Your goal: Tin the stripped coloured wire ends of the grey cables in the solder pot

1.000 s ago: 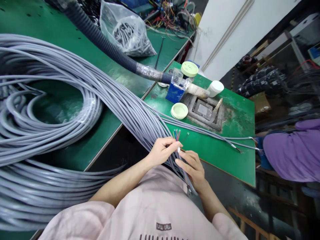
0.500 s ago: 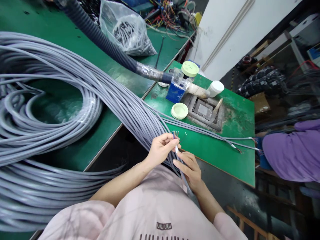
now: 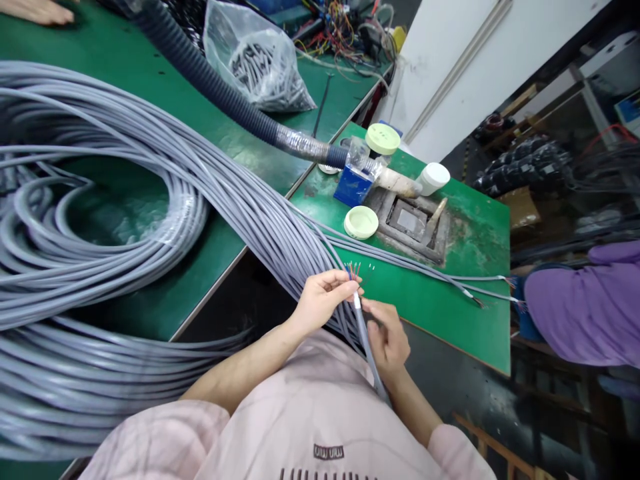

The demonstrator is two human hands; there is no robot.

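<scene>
A grey cable (image 3: 367,350) runs up from my lap to a white band (image 3: 357,300), with thin coloured wires (image 3: 354,270) fanning out of its end. My left hand (image 3: 327,297) is closed in a pinch on this end, thumb and fingers just below the bare wire tips. Beside the white band, my right hand (image 3: 390,333) has bent fingers and its thumb apart; the fingertips are close to the band, and whether they touch it I cannot tell. More grey cables (image 3: 280,247) pass behind my left hand from a large coil (image 3: 185,220).
A soldering pot (image 3: 407,217) sits on the green table (image 3: 480,227), near a blue box (image 3: 354,185), a black hose (image 3: 225,100), a shallow lid (image 3: 361,222) and a white jar (image 3: 434,179). Several cable ends lie towards a person in purple (image 3: 580,300). Another person's hand (image 3: 37,10) rests far left.
My right hand has drawn back slightly to the right, its fingers off the cable's side. My left hand keeps its pinch. Another person's hand has come into view at the upper left.
</scene>
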